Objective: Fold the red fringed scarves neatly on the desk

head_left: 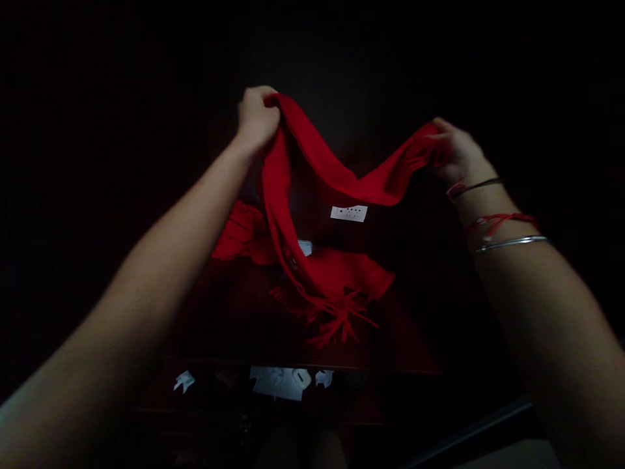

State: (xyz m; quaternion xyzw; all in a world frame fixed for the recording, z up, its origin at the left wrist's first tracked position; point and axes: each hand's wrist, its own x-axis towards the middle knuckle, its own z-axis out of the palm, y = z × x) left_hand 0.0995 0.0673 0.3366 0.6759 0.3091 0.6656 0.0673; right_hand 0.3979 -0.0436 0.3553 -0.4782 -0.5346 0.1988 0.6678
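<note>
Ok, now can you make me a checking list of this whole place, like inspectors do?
Surface: dark reddish tabletop, poorly lit
Main things: red scarf strung between both hands, fringed end resting below; more red cloth left
Clutter: dotted white panel; white scraps beyond the near edge
Hands: left and right both gripping scarf
Cables: nothing seen
Surroundings: very dark, details hidden

Two hands [258,120] [461,156], one held scarf [336,172], one silver bangle [512,243].
</note>
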